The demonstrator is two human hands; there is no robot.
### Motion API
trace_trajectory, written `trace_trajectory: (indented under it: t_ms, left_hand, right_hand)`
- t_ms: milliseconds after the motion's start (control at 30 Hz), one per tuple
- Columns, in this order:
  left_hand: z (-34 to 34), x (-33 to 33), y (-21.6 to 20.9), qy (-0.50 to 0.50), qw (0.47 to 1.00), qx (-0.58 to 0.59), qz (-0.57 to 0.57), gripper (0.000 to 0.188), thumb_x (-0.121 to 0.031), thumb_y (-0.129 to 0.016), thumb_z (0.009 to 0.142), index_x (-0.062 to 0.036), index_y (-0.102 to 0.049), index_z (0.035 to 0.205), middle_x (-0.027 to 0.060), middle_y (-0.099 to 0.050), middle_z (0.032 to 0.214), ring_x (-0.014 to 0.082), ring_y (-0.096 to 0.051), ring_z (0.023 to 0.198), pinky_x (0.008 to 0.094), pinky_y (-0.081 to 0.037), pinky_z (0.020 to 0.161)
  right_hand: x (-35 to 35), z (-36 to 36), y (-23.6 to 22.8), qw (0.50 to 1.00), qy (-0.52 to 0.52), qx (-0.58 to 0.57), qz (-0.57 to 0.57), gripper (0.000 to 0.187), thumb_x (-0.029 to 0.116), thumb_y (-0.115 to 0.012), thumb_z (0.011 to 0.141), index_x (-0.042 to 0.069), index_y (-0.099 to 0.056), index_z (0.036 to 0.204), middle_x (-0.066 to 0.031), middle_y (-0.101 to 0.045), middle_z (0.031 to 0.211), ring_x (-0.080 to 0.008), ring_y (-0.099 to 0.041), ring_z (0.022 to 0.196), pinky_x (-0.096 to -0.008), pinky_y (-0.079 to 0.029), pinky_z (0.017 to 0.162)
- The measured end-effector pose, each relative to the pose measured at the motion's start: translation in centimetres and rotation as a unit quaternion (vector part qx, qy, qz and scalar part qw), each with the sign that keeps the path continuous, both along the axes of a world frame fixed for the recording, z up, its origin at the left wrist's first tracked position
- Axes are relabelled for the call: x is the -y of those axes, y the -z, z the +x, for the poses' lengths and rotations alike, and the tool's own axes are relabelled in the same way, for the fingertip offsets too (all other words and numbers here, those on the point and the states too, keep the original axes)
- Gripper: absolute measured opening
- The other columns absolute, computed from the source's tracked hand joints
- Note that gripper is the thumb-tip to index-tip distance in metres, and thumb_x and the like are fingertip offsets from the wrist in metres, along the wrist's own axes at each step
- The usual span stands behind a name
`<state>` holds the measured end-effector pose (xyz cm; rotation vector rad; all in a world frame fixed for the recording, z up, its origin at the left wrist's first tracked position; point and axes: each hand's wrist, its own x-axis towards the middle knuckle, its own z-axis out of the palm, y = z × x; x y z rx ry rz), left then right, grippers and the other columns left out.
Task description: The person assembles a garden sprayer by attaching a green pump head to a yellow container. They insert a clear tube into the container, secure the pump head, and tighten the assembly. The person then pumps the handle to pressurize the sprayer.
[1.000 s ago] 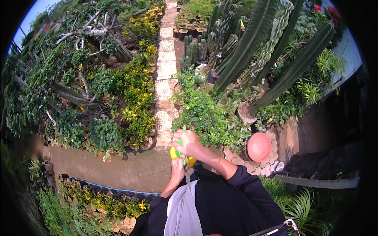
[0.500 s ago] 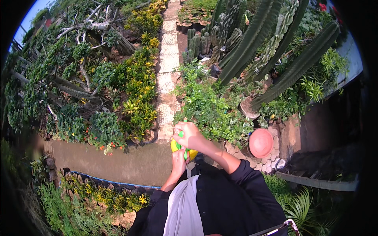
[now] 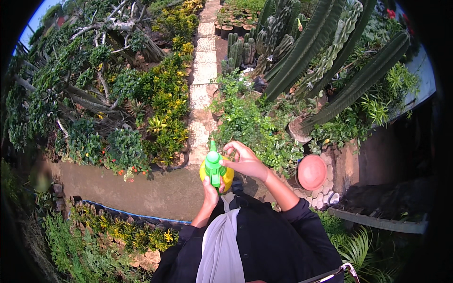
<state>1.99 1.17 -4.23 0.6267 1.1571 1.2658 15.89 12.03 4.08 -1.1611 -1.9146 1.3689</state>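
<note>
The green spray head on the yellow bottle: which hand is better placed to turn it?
Right. The right hand has its fingertips at the green spray head, free to twist it. The left hand grips the yellow bottle from below, steadying it.

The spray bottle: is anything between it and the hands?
Nothing visible. The left hand holds the yellow spray bottle from below, and the right hand has its fingers right at the green sprayer top. No leaf or pot comes between them.
</note>
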Motion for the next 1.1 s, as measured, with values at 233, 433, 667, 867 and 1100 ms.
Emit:
trace_trajectory:
  t_ms: [233,433,667,867,1100]
  left_hand:
    - [-0.4,0.4,-0.6,0.041,0.993,-0.069,0.089,0.086,-0.083,-0.018,0.073,-0.0033,-0.049,0.076,0.0015,-0.045,0.051,0.0102,-0.042,0.043,0.0233,-0.032,0.042]
    - [-0.9,0.8,0.1,0.064,0.988,-0.090,0.109,0.084,-0.083,-0.021,0.073,-0.0030,-0.049,0.073,0.0014,-0.045,0.051,0.0094,-0.043,0.044,0.0219,-0.033,0.042]
    - [-0.8,0.1,-0.3,0.072,0.982,-0.125,0.126,0.085,-0.084,-0.026,0.070,-0.0025,-0.050,0.072,0.0004,-0.046,0.054,0.0083,-0.045,0.047,0.0216,-0.034,0.043]
    - [-1.3,-0.7,-0.8,0.106,0.978,-0.106,0.143,0.081,-0.081,-0.036,0.070,-0.0018,-0.050,0.077,0.0013,-0.050,0.061,0.0092,-0.050,0.056,0.0229,-0.037,0.050]
    - [-3.2,-1.0,1.0,0.148,0.974,-0.117,0.129,0.055,-0.052,-0.046,0.084,0.0037,-0.048,0.086,0.0106,-0.055,0.073,0.0211,-0.055,0.068,0.0331,-0.044,0.065]
  right_hand:
    - [2.0,-2.6,2.6,0.997,0.044,0.007,0.066,0.074,0.037,-0.079,0.064,0.002,-0.044,0.118,-0.0101,-0.047,0.104,-0.0180,-0.048,0.093,-0.0302,-0.042,0.082]
    - [2.9,-2.6,1.9,0.998,0.047,-0.004,0.031,0.081,0.038,-0.080,0.062,0.001,-0.039,0.121,-0.0176,-0.047,0.113,-0.0289,-0.048,0.109,-0.0382,-0.041,0.089]
    - [2.7,-4.2,2.4,0.996,0.076,0.052,0.014,0.080,0.029,-0.080,0.064,0.002,-0.033,0.123,-0.0142,-0.051,0.110,-0.0239,-0.053,0.104,-0.0361,-0.042,0.089]
    - [2.8,-5.7,3.4,0.974,0.095,-0.173,-0.110,0.061,-0.002,-0.067,0.064,0.007,-0.043,0.119,-0.0032,-0.053,0.094,-0.0119,-0.054,0.086,-0.0267,-0.046,0.076]
    - [2.5,-8.0,6.1,0.975,0.132,-0.176,-0.024,0.047,-0.009,-0.058,0.061,0.008,-0.053,0.105,0.0024,-0.053,0.081,-0.0069,-0.052,0.074,-0.0231,-0.045,0.065]
